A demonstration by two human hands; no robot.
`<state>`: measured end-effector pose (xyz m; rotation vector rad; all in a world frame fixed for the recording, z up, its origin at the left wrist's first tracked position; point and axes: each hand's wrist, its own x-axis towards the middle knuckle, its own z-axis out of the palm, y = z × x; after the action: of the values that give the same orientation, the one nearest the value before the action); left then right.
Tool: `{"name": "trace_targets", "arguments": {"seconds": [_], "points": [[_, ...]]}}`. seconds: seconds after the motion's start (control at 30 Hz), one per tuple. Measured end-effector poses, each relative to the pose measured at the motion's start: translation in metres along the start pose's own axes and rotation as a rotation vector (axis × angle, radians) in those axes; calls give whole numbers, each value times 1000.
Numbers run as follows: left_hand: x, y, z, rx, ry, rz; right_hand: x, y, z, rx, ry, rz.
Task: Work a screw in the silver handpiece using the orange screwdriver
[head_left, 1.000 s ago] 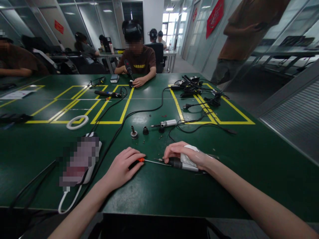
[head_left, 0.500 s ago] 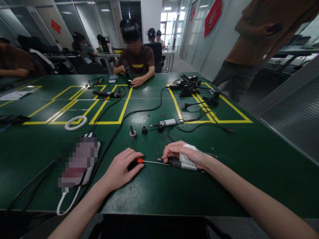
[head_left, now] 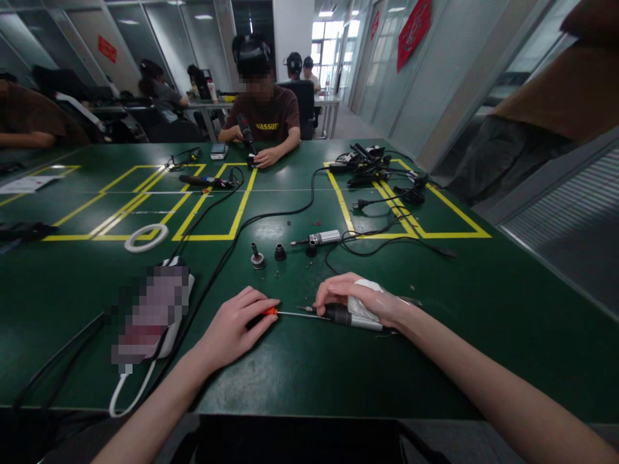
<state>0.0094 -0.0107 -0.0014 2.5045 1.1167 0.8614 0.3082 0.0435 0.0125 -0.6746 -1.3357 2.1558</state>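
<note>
My left hand (head_left: 238,325) is closed round the orange and black handle of a screwdriver (head_left: 296,314), whose thin shaft points right along the green table. My right hand (head_left: 355,295) has curled fingers and holds a crumpled white tissue (head_left: 363,301) against the palm. Beneath that hand lies a black and silver tool (head_left: 360,320); the fingertips touch its dark front end, close to the screwdriver's tip. Beyond the hands stand a round metal part (head_left: 258,259) and a black nozzle (head_left: 280,252), beside a second silver tool (head_left: 325,238).
A power strip (head_left: 186,290) with white and black cables lies left, near a tape roll (head_left: 146,238). Tangled black cables (head_left: 365,164) sit at the far right. Across the table (head_left: 271,380), a person (head_left: 271,122) works with a tool. Tiny screws lie mid-table.
The standing person at the right has moved further right, mostly out of view. My left hand has shifted very slightly; my right hand looks unmoved.
</note>
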Motion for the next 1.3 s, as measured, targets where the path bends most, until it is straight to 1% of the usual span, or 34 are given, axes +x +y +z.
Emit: {"name": "trace_targets", "arguments": {"seconds": [0.17, 0.27, 0.47, 0.73, 1.0, 1.13, 1.3], "points": [[0, 2, -1, -58, 6, -72, 0, -1, 1, -18, -5, -2], [0, 1, -2, -58, 9, -51, 0, -1, 0, -26, -1, 3], [2, 0, -2, 34, 44, 4, 1, 0, -1, -12, -8, -10], [0, -2, 0, 18, 52, -2, 3, 2, 0, -4, -1, -18], [0, -7, 0, -3, 60, 32, 5, 2, 1, -7, -8, -20], [1, -6, -1, 27, 43, 51, 5, 2, 0, -14, -13, -23], [1, -5, -1, 32, 24, 31, 5, 1, 1, -2, -11, -16]]}}
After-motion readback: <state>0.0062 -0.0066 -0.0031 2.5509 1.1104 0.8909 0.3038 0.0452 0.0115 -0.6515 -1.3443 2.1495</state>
